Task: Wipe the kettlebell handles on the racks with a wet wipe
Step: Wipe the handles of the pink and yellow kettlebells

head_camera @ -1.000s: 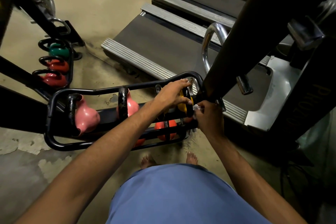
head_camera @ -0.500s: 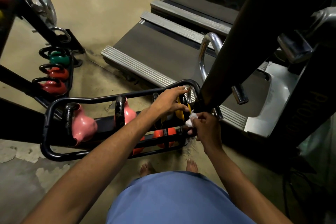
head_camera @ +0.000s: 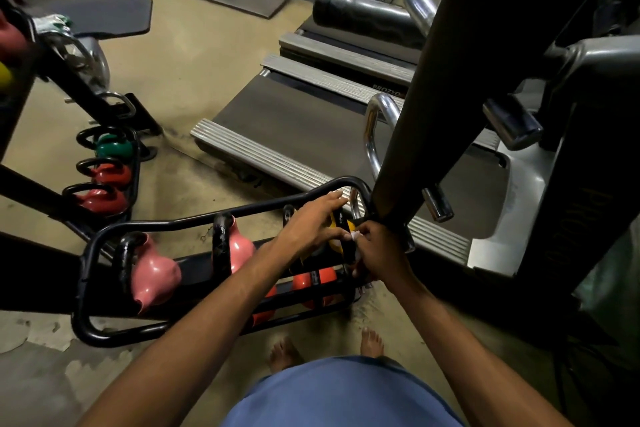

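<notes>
I see both hands at the right end of the near rack [head_camera: 86,274], a black tube frame standing on the floor [head_camera: 194,55]. My left hand [head_camera: 313,222] lies over the yellow kettlebell [head_camera: 335,218] at that end, with the fingers nearly straight and reaching toward the rack's far rail. My right hand [head_camera: 379,250] is curled tight, pinching the white wet wipe [head_camera: 356,236] against the kettlebell's black handle [head_camera: 346,248]. Only a small bit of the wipe shows between the two thumbs.

Along the same tier, toward the rack's left end, sit two pink kettlebells [head_camera: 152,274] with black handles. On the lower tier, under my left forearm, are orange kettlebells [head_camera: 313,282].

A thick dark post [head_camera: 415,114] rises just beside the rack's right end, touching or nearly touching my right hand; I cannot tell which. A treadmill [head_camera: 311,121] lies beyond the rack's far rail. Well apart at the left, a second rack [head_camera: 136,163] holds a green kettlebell [head_camera: 112,147] and two red kettlebells [head_camera: 110,173] in a row. My bare feet [head_camera: 372,343] stand at the near rack's front edge.
</notes>
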A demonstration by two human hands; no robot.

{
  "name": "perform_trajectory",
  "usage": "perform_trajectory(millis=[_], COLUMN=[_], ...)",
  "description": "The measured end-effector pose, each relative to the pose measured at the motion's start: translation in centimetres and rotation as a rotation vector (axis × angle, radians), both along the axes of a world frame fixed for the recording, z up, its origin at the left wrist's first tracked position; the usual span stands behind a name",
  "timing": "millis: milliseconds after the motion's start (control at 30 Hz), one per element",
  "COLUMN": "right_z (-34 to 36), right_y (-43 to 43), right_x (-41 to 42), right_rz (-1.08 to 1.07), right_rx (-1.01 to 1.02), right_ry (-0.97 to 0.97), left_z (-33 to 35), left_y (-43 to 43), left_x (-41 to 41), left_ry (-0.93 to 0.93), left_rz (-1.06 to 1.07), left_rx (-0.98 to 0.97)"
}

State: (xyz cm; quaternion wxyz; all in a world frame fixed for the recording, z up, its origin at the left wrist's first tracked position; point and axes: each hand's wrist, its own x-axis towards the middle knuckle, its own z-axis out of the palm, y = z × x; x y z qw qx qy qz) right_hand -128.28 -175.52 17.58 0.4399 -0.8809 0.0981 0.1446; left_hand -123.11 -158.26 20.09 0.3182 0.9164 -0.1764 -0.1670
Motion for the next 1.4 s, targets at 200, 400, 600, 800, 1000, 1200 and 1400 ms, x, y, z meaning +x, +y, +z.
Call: perform_trajectory(millis=[200,400,600,800,1000,1200,1400], right_z=[-0.4,0.8,-0.1,0.3,0.9,1.4,1.7], right_y=[-0.8,0.0,0.9,3.1,4.1,4.7,4.4], right_x=[-1.6,1.1,1.8,2.8,2.9,3.1,6.9], right_rz=[0.07,0.084,-0.082,-0.291,-0.389,-0.263,0.335], right_rx=[0.089,0.177,0.323,0.39,0.336,0.167,-0.366], right_ry=[-0.031,0.143,0.211,0.138,0.038,-0.352,-0.455], left_z=[-1.1,-0.7,-0.8,-1.5,-1.7,-2.2,-3.1], left_y=[-0.9,-1.7,-1.5,-1.9,-2.6,-2.5,-2.6], left_x=[-4.0,-4.2,-4.5,-7.0,-7.5,-7.4,-8.7], left_ry=[-0.296,-0.31,-0.232,-0.273,-0.305,-0.327,-0.329], left_rz=[0.084,0.075,0.139,0.239,0.259,0.276,0.387], left_rx=[0.061,0.154,0.114,0.079,0.045,0.014,-0.011])
